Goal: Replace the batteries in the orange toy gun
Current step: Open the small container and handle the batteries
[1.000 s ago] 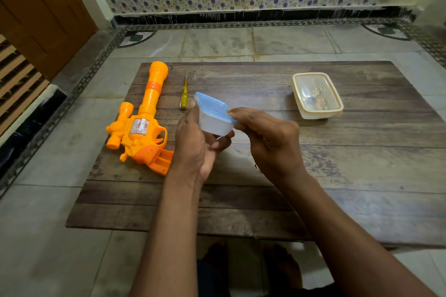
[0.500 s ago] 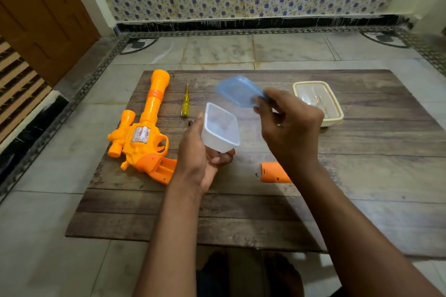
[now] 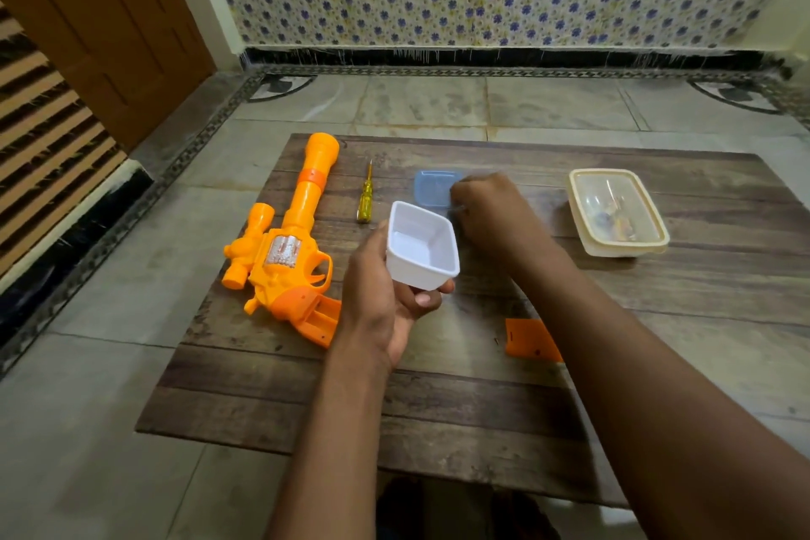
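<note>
No legible text, brand, number or sign appears anywhere in the head view. The orange toy gun carries a silvery patch on its body, but its marks are too blurred to tell whether they are letters or mere relief. The yellow screwdriver and the lidded container show no readable print.

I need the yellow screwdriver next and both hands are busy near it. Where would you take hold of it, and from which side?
Grip the screwdriver by its thick yellow handle, the near end, coming from above. It lies flat on the table, thin shaft pointing away, with bare wood between it and the toy gun.
</note>
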Action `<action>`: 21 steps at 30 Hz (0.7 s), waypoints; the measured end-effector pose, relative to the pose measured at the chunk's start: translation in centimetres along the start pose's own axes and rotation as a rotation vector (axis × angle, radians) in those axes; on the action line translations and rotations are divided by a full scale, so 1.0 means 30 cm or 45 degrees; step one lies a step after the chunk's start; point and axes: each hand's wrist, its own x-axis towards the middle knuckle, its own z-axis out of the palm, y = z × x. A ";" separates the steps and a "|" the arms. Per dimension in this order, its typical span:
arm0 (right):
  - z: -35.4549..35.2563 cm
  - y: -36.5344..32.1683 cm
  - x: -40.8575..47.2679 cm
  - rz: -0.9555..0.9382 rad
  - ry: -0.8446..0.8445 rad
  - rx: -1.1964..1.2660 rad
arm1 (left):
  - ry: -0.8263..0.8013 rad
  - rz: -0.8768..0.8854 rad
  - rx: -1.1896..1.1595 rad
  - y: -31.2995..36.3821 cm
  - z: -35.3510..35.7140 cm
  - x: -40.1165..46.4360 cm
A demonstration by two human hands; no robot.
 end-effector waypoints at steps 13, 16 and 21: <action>-0.121 -0.048 -0.168 0.234 0.313 0.438 | 0.104 0.095 0.148 -0.052 0.022 0.029; -0.109 -0.056 -0.190 0.225 0.221 0.495 | 0.230 0.242 0.110 -0.052 0.014 0.038; -0.084 -0.091 -0.136 -0.057 -0.046 0.429 | 0.425 0.450 -0.178 0.003 -0.027 0.047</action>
